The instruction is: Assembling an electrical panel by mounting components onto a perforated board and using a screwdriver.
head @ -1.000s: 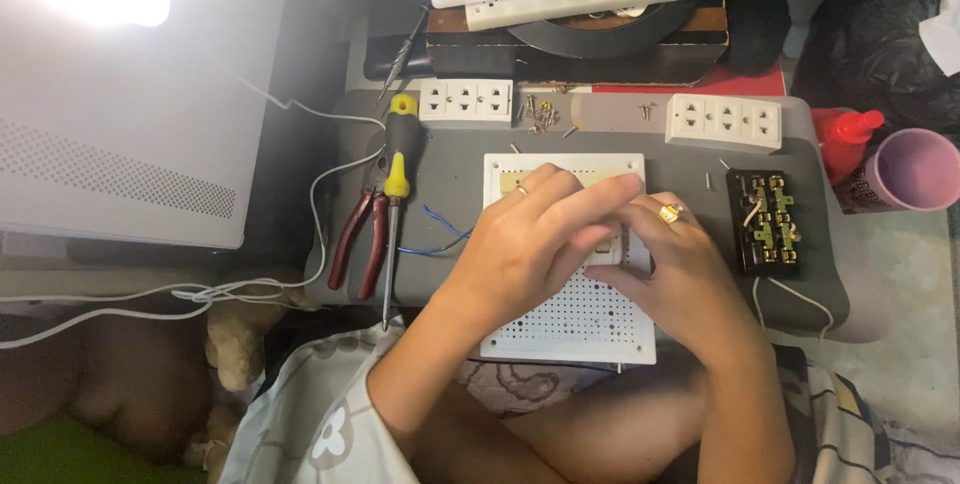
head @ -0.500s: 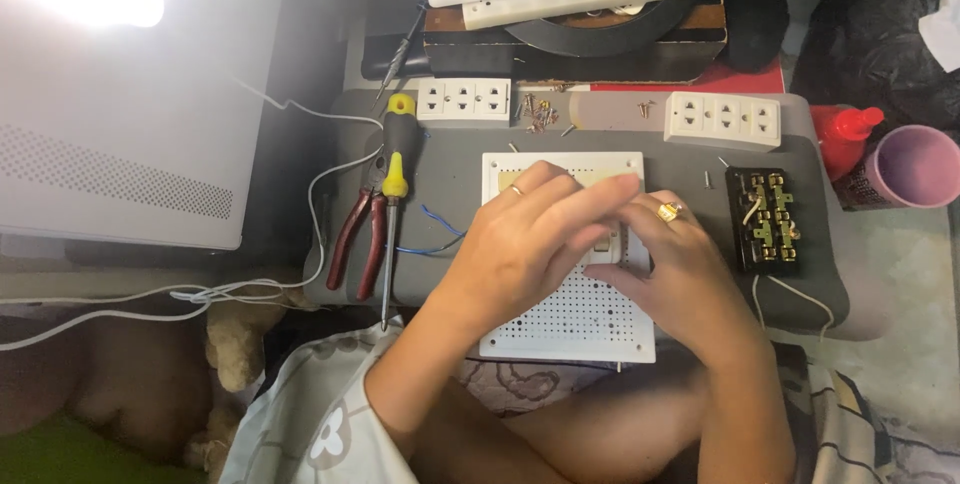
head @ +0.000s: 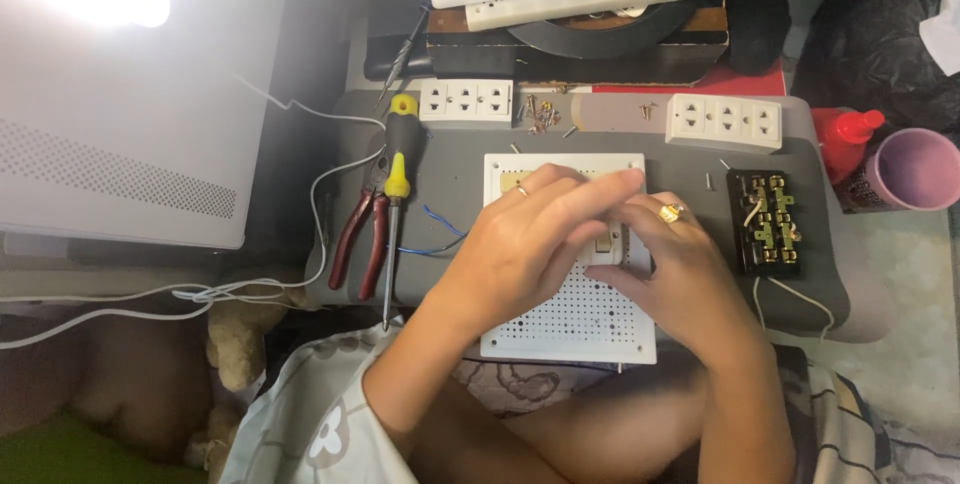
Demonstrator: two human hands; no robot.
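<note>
Small work table with a perforated board at its middle, both hands on it.

The left hand [head: 520, 249] and right hand [head: 672, 269] rest on the board [head: 570, 319], which reaches the table's [head: 450, 194] near edge. Pliers [head: 358, 234] and a screwdriver [head: 397, 194] lie side by side near the left edge. One socket strip [head: 465, 101] sits at the far edge, another [head: 724, 122] at the far right corner, with loose screws [head: 545, 116] between them. A switch block [head: 765, 222] lies right of the board. A cup [head: 915, 170] stands off the right edge.
</note>
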